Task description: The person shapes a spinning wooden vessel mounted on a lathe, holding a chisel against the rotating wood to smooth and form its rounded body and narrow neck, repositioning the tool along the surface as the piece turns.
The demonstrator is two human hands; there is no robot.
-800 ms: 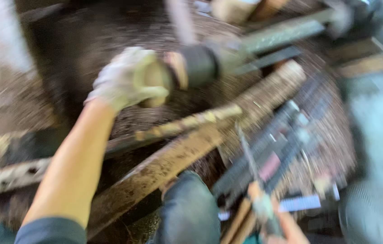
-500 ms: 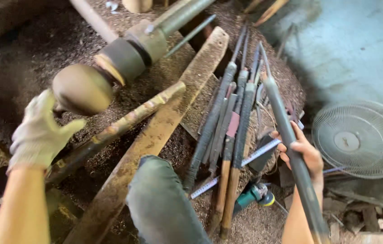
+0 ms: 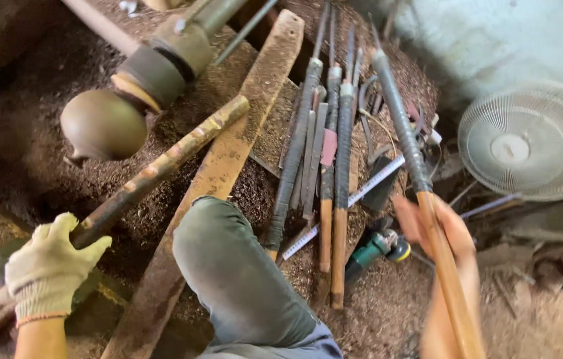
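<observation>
Chisel (image 3: 421, 193): wooden handle, dark wrapped shaft, blurred.

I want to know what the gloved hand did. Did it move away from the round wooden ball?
Yes. The gloved left hand was up at the wooden ball; now it rests lower on the bar.

Your long turning tool (image 3: 421, 199), dark wrapped shaft above a wooden handle, slants upright beside the fan.

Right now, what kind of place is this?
Probably a wood-turning workshop: a rounded wooden piece sits on a lathe, long-handled chisels lie in shavings, and the right hand holds another long tool.
</observation>
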